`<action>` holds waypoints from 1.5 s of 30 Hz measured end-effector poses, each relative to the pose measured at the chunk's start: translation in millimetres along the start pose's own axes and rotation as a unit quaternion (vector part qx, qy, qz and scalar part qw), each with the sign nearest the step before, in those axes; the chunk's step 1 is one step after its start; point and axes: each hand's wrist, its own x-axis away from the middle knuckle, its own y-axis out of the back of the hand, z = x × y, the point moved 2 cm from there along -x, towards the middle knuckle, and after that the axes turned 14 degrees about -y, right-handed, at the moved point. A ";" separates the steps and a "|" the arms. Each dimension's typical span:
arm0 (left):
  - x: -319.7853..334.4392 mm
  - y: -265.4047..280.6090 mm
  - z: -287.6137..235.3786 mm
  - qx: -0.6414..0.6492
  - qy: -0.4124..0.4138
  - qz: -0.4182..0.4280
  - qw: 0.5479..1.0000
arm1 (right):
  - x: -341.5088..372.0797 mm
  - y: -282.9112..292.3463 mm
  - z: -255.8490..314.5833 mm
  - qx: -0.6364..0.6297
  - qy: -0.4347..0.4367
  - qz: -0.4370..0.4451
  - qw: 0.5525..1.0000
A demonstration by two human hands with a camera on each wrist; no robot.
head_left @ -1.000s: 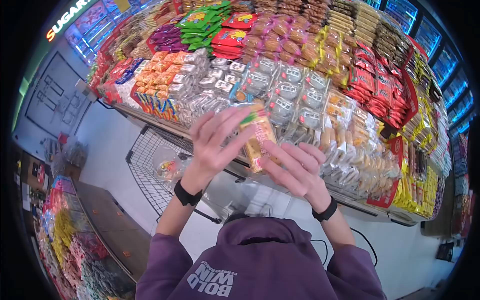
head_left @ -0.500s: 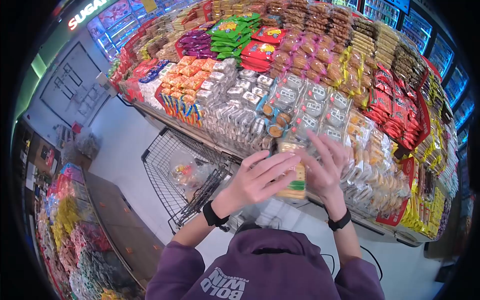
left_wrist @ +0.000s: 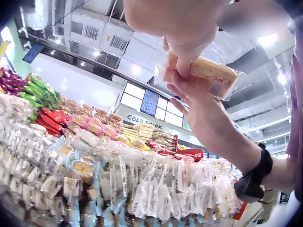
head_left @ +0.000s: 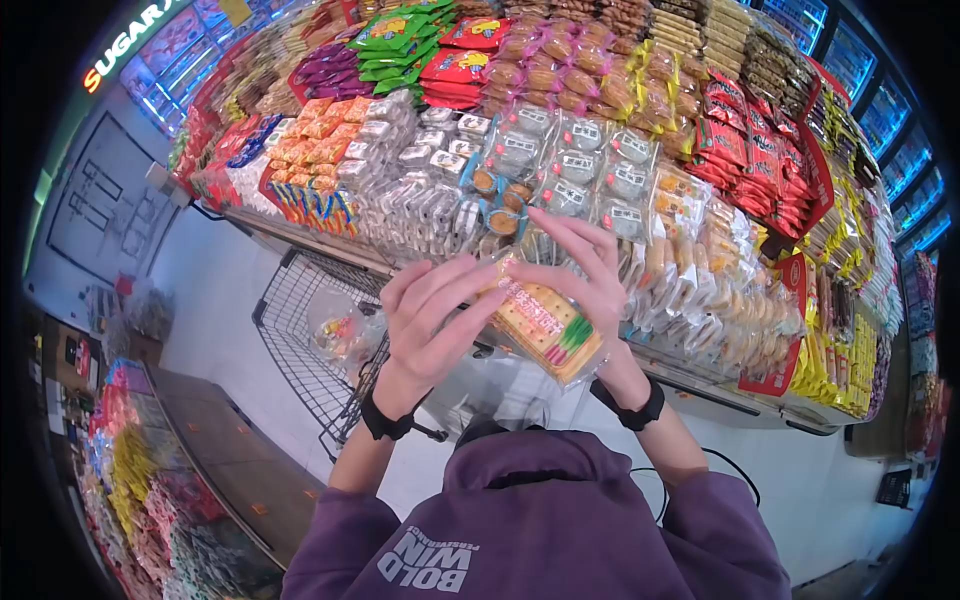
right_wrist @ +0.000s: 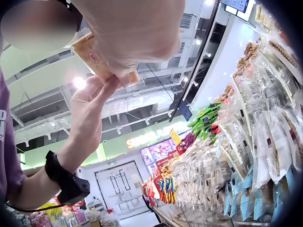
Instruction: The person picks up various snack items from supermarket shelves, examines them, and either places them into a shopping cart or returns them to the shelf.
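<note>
A clear-wrapped pack of crackers (head_left: 545, 318), with pink lettering and a green-and-purple picture of spring onions, is held in front of the chest. My left hand (head_left: 428, 312) pinches its left end between thumb and fingers. On the far upper side, my right hand (head_left: 588, 272) grips it with the thumb across the face. From below, the left wrist view shows the underside of the pack (left_wrist: 213, 78), with both hands meeting at one end. In the right wrist view the left thumb and fingers (right_wrist: 105, 89) pinch the wrapper's lower edge.
A sloping display (head_left: 690, 345) of wrapped snacks spans the front, holding round packaged cakes (head_left: 570, 165) and red bags (head_left: 725, 150). A wire shopping cart (head_left: 300, 335) with a clear bag inside stands at left. Another snack shelf (head_left: 215, 440) is at lower left.
The pack has been turned over and around between the hands, its printed front now facing up. Both hands shifted right, then back left in the view as the head turned.
</note>
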 end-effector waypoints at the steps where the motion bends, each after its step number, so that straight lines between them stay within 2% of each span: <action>1: 2.4 2.8 -2.0 -0.011 -0.008 0.013 1.000 | -0.4 0.4 -0.1 -0.006 -0.011 0.013 1.000; 2: 3.8 4.4 -2.8 -0.022 -0.016 0.025 0.999 | 0.0 -0.4 -2.3 -0.078 -0.078 0.037 0.993; 4: 2.8 7.7 -1.4 -0.077 -0.022 0.016 0.997 | 4.3 -4.9 -9.4 -0.214 -0.211 0.087 0.950; 7: 5.0 9.2 6.4 -0.133 -0.030 0.015 0.991 | 18.8 -11.1 -33.8 -0.374 -0.404 0.142 0.823; 8: 6.1 9.0 8.0 -0.146 -0.032 0.017 0.989 | 26.7 -12.2 -43.9 -0.393 -0.432 0.159 0.796; 11: 6.6 5.7 6.5 -0.166 -0.045 0.074 0.982 | 14.7 0.1 -15.0 -0.548 -0.482 0.207 0.652; 12: 7.0 3.1 6.1 -0.155 -0.053 0.084 0.983 | 11.0 2.2 -10.7 -0.551 -0.487 0.209 0.644; 14: 7.3 -2.8 5.6 -0.133 -0.070 0.105 0.983 | 11.7 -1.3 -14.6 -0.467 -0.467 0.205 0.723; 15: 4.6 -5.3 4.9 -0.102 -0.043 0.093 0.990 | 13.1 -3.1 -18.1 -0.423 -0.455 0.202 0.758; 16: 0.7 -9.3 3.1 -0.071 -0.015 0.081 0.994 | 14.6 -3.0 -24.5 -0.432 -0.470 0.188 0.746; 19: -4.7 -18.7 9.2 0.065 0.088 0.027 0.994 | 8.7 1.3 -25.4 -0.414 -0.447 0.138 0.781; 21: -4.4 -24.5 16.5 0.190 0.187 -0.040 0.963 | 6.5 6.0 -32.7 -0.398 -0.444 0.144 0.790; 23: -0.9 -30.6 22.3 0.328 0.302 -0.133 0.885 | 3.6 9.7 -37.5 -0.382 -0.436 0.147 0.802; 24: -4.9 -31.9 20.9 0.430 0.365 -0.168 0.808 | 1.5 11.8 -37.9 -0.374 -0.429 0.148 0.809; 27: -16.3 -31.6 20.4 0.582 0.522 -0.173 0.599 | -4.4 16.2 -27.1 -0.374 -0.406 0.163 0.818; 28: -18.2 -33.6 20.6 0.578 0.505 -0.144 0.624 | -5.4 16.5 -23.4 -0.378 -0.399 0.169 0.818; 31: -20.8 -40.5 23.8 0.560 0.453 -0.076 0.689 | -4.5 16.5 -24.1 -0.324 -0.340 0.196 0.861; 36: -29.9 -36.8 29.9 0.497 0.368 -0.043 0.784 | -7.3 22.9 -24.4 -0.283 -0.255 0.096 0.920; 39: -44.9 -21.4 27.5 0.449 0.252 -0.031 0.856 | -12.0 35.9 -9.5 -0.266 -0.194 0.079 0.941; 41: -45.8 -23.9 30.6 0.459 0.232 -0.048 0.856 | -13.1 41.6 -5.4 -0.253 -0.136 0.078 0.955; 45: -40.6 -27.8 31.2 0.482 0.217 -0.068 0.846 | -14.6 37.9 -12.9 -0.246 -0.152 0.081 0.954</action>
